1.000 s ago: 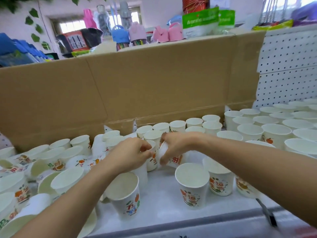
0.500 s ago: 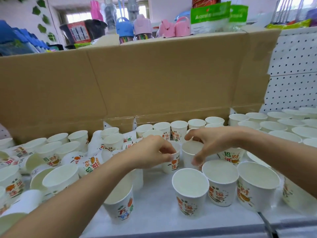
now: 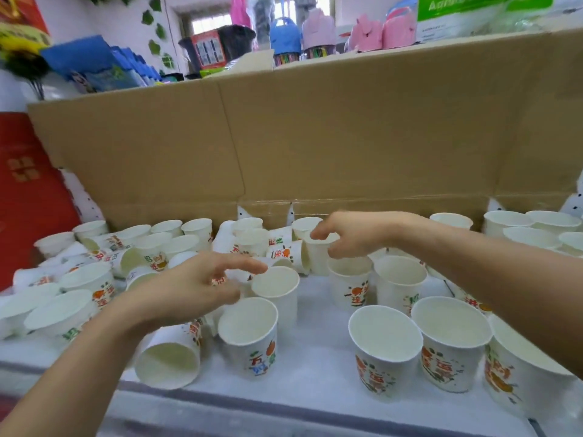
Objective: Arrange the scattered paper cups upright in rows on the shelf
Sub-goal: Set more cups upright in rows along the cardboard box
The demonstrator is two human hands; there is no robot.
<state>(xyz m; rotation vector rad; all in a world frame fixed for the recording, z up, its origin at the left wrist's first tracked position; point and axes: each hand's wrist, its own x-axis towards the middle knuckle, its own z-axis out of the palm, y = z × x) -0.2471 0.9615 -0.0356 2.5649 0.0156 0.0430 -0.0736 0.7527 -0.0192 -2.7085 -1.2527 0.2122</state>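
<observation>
Paper cups (image 3: 249,342) are looking light, thin-walled and easy to crush, so pinching gently at the stiffer rolled rim is seeming the safest hold. They are crowding the white shelf (image 3: 315,357), some standing, many lying tipped on the left. The left hand (image 3: 189,288) is hovering with fingers spread, holding nothing. The right hand (image 3: 353,234) is curling over a back cup (image 3: 317,257), its grip unclear. Cardboard (image 3: 347,137) is walling the rear, and close neighbours are inviting knocks.

A tall brown cardboard wall (image 3: 347,137) stands just beyond the right hand (image 3: 356,234). Above it, a daylit window (image 3: 211,25) brightens a white wall (image 3: 94,17) hung with green leaf decorations (image 3: 148,17). Far left of the left hand (image 3: 189,288) stands a red panel (image 3: 28,184).
</observation>
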